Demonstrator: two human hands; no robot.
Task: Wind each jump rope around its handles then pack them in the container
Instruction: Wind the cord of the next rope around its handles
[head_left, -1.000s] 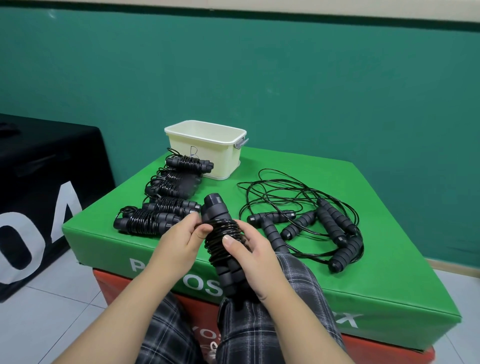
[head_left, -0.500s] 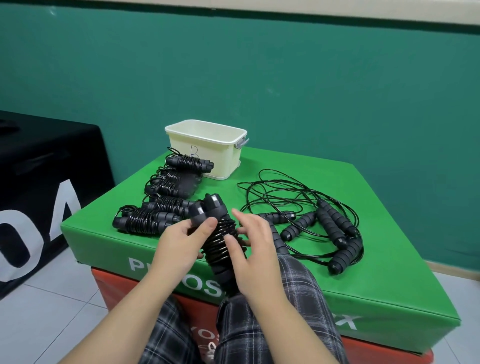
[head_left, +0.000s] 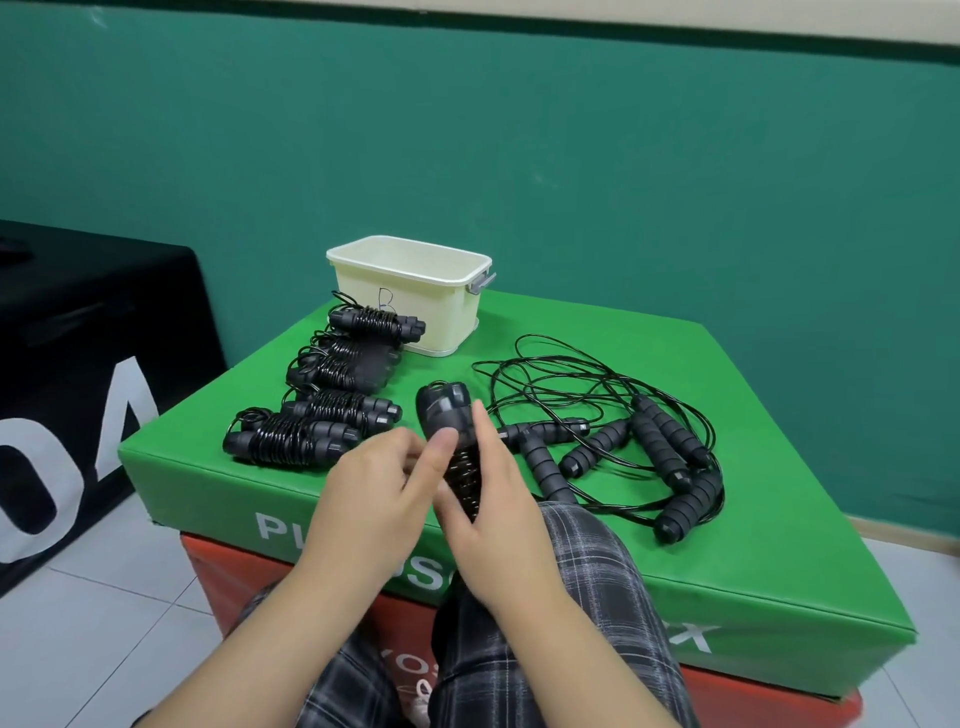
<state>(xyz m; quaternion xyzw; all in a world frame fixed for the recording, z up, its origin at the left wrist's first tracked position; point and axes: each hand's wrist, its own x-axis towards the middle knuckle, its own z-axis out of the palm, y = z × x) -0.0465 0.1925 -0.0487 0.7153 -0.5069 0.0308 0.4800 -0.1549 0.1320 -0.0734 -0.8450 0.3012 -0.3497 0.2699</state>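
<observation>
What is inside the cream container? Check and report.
Only the far inner wall of the cream container shows, bare and pale. Its near wall hides the floor, so anything lying low cannot be seen.

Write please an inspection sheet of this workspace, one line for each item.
Surface: green mat on a red block.
Job's things: wound ropes in a row left; loose ropes tangled right; tub at the back.
Clutter: nothing seen.
Grippers: left hand and right hand both hold a wound rope.
Cables: only the rope cords.
Surroundings: green wall, black box, tiled floor.
</observation>
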